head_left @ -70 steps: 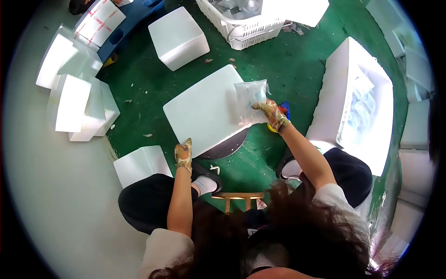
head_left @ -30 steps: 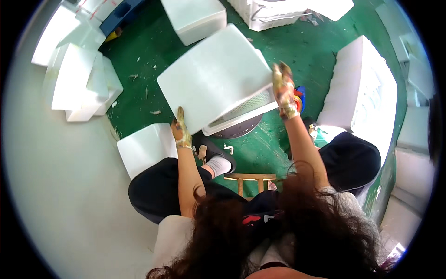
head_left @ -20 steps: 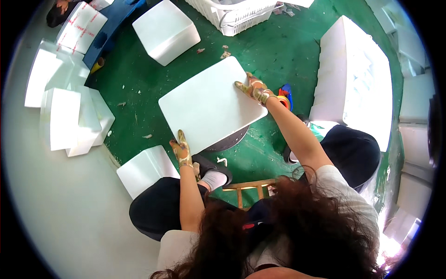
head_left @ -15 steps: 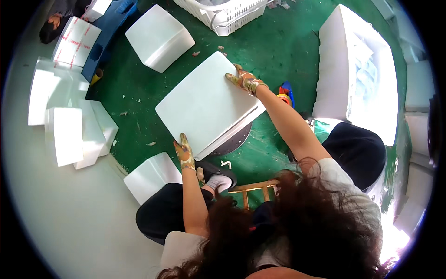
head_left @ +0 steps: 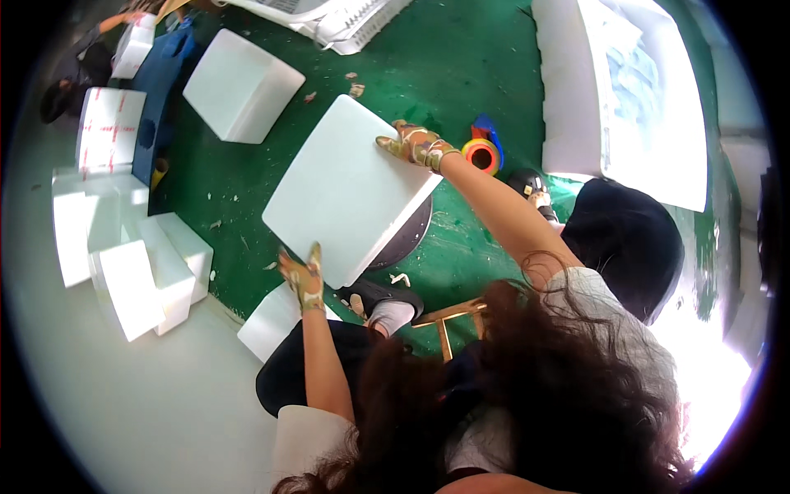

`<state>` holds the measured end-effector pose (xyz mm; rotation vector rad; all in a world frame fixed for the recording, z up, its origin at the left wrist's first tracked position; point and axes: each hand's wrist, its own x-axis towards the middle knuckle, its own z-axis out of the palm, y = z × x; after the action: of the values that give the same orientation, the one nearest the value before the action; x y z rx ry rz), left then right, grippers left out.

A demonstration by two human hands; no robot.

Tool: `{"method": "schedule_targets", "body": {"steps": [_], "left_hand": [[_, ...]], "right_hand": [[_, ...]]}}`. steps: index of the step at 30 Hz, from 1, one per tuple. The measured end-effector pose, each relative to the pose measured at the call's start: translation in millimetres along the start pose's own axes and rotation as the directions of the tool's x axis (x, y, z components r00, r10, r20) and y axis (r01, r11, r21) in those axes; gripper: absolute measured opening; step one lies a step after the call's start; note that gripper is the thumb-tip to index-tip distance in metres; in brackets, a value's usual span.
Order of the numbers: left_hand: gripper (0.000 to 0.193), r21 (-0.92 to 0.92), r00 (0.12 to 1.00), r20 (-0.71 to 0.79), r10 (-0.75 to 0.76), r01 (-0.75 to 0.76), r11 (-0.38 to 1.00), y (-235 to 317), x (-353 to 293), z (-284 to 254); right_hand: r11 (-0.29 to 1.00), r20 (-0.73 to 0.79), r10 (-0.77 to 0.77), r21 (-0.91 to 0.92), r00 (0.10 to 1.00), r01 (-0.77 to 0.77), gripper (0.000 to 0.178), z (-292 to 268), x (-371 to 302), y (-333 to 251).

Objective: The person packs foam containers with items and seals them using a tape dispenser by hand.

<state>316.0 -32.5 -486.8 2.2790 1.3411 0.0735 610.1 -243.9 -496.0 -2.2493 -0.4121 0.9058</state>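
A white foam box (head_left: 350, 185) with a smooth top sits in front of me, over a dark round base (head_left: 407, 239) that partly shows beneath it. My right hand (head_left: 418, 148), in a patterned glove, straddles the box's far right edge, thumb on top and fingers along the outer side. Beside the near left corner, my left hand (head_left: 304, 284) is gloved alike, its fingers spread and holding nothing. A tape dispenser (head_left: 484, 148) in red and blue, with a yellow-rimmed roll, lies on the green floor to the right of the box.
Another foam box (head_left: 243, 86) stands farther left; several more (head_left: 152, 284) cluster by the left wall. A large open foam box (head_left: 576, 99) with bagged contents is at right, a white basket (head_left: 362, 29) at the back. A person (head_left: 78, 70) is at far left.
My left hand has come off the box's corner and spread its fingers. The gap below the lid's near edge no longer shows. My view has shifted, revealing more of the tape dispenser.
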Motion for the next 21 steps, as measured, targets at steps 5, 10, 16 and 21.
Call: {"method": "schedule_targets", "body": {"steps": [5,10,16,21], "left_hand": [[0.049,0.336,0.719,-0.092,0.689,-0.629,0.701,135.3,107.3,8.2],[0.055,0.267,0.830,0.296,0.473,-0.548,0.793,179.2,137.6,67.9],[0.055,0.271,0.883,0.208,0.421,-0.466,0.842,189.6,118.0,74.7],[0.054,0.080,0.874,0.150,0.463,-0.477,0.875,148.9,156.2,78.2]], "right_hand": [[0.976,-0.062,0.197,0.109,0.978,-0.189,0.084,5.0,-53.2,45.2],[0.901,-0.227,0.306,0.382,0.924,-0.205,0.074,41.5,-99.5,47.5],[0.898,-0.363,0.267,0.431,0.893,-0.093,0.048,44.9,-114.3,45.7],[0.900,-0.109,0.079,0.435,0.991,-0.024,0.068,25.9,-70.8,82.0]]}}
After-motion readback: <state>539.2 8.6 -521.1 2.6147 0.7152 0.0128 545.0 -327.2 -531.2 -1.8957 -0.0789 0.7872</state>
